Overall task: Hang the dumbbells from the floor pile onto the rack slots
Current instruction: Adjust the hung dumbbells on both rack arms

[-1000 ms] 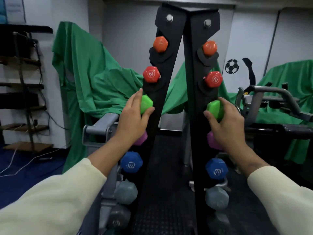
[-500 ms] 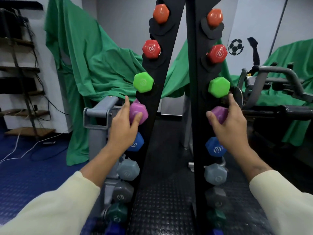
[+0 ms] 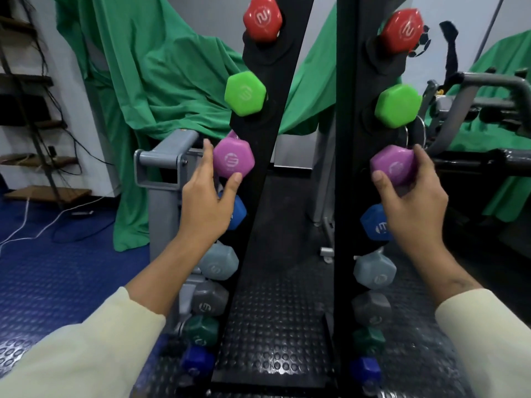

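Purple dumbbells (image 3: 233, 162) on rack (image 3: 258, 179), gripped by L hand (image 3: 205, 201) & R hand (image 3: 413, 196).

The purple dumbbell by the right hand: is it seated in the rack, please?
Cannot tell: the purple dumbbell sits against the rack, gripped by the right hand.

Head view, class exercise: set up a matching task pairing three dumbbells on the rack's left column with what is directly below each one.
Column 1:
1. red dumbbell
2. green dumbbell
3. purple dumbbell

Column 2:
A. blue dumbbell, partly behind the left hand
B. purple dumbbell
C. green dumbbell

Pairs: 1-C, 2-B, 3-A
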